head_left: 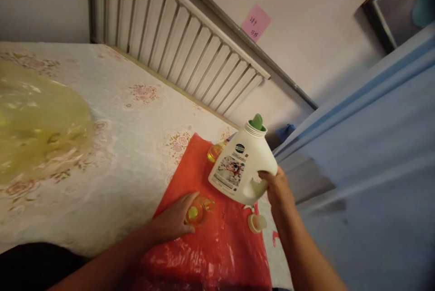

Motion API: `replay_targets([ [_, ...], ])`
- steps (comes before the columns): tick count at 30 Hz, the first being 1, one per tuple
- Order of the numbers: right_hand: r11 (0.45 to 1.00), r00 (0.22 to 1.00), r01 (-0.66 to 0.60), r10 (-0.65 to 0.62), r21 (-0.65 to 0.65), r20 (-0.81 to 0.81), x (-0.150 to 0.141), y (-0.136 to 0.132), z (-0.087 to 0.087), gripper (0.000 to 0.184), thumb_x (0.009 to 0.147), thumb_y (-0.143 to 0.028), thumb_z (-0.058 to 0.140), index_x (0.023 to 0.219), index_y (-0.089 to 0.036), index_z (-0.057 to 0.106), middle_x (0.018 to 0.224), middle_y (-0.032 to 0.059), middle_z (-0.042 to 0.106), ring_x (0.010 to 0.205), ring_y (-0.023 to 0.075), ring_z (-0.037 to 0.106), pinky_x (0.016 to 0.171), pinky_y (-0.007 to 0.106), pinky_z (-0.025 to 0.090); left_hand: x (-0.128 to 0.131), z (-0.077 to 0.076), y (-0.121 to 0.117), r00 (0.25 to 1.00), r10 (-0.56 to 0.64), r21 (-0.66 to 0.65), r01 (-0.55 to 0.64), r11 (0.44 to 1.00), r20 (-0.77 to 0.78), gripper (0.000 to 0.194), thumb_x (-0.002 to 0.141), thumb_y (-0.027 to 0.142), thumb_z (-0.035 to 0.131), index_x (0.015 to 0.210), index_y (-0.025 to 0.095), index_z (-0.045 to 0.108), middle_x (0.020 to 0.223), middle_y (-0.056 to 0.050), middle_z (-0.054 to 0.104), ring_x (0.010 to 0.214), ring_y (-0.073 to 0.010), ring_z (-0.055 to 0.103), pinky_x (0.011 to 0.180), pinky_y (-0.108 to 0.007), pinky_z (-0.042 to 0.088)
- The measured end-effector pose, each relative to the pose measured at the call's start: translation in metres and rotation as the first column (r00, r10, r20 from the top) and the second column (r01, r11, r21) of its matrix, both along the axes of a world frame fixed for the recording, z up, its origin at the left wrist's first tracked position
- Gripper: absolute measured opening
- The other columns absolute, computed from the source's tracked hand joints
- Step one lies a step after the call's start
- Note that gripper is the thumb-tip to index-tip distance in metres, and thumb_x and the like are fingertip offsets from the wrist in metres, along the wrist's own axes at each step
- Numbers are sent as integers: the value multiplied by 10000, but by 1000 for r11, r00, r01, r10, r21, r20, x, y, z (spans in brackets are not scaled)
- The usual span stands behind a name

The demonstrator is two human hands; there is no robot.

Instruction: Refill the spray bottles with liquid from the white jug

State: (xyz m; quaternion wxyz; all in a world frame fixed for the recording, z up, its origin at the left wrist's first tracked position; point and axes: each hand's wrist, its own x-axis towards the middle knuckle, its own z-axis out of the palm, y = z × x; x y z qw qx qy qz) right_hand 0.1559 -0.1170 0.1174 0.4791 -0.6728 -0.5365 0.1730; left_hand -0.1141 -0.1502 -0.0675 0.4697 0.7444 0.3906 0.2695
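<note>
My right hand (277, 186) is closed round the handle of a white detergent jug (253, 150), which is lifted and slightly tilted. The jug has no cap on, and a green pouring spout (257, 122) shows in its mouth. My left hand (178, 216) is wrapped round the side of a small clear bottle (205, 211) with a little yellow at its bottom. That bottle is on a red plastic sheet (217, 245). A translucent cap (256, 223) lies near the sheet's right edge. Partly hidden behind the jug is another bottle of yellow liquid (215, 151).
A flowered tablecloth (136, 146) covers the table. On the left lies a large yellow plastic bag (41, 123). A white radiator (183, 41) runs along the far edge, below a pink note (256, 22). Blue fabric (374, 155) hangs at the right.
</note>
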Motion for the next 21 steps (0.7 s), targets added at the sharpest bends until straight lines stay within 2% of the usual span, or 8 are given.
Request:
replay_targets([
  [6,996,982,35,-18,86,-188,-25,32,-68,431,604,-282,597,1014,-163,658,818,11,703,691,184,585,633,278,463,0,-3,-2,1000,19,19,-19,1000,19,944,608,160,683,1466,280,307,1551,-93,383,1428,-332,334,1185,-497,282],
  [11,992,971,31,-2,118,-239,-34,37,-111,498,648,-293,609,1129,-166,639,969,58,728,810,206,618,724,305,493,2,-7,-3,1000,23,-16,-23,1000,22,934,624,157,664,1477,233,288,1559,-121,353,1446,-327,298,1199,-512,251],
  [15,994,978,13,9,104,-206,-36,35,-121,514,683,-327,640,1169,-161,629,956,69,739,836,220,621,754,334,504,6,-13,-5,998,58,-13,-58,998,29,946,622,151,658,1477,252,266,1563,-113,340,1452,-316,292,1201,-515,248],
  [18,996,989,-9,22,88,-148,-33,30,-115,546,669,-333,683,1190,-181,623,967,61,742,869,232,629,783,352,510,11,-14,-7,995,101,-20,-100,995,4,950,642,181,664,1485,213,228,1574,-143,308,1458,-317,282,1198,-502,253],
  [21,997,996,9,-2,82,-84,-21,13,-108,569,661,-333,711,1204,-195,615,1020,64,731,948,246,634,883,380,494,16,-13,-8,992,124,-10,-124,992,-4,959,678,226,669,1496,197,169,1573,-154,306,1450,-307,305,1181,-478,294],
])
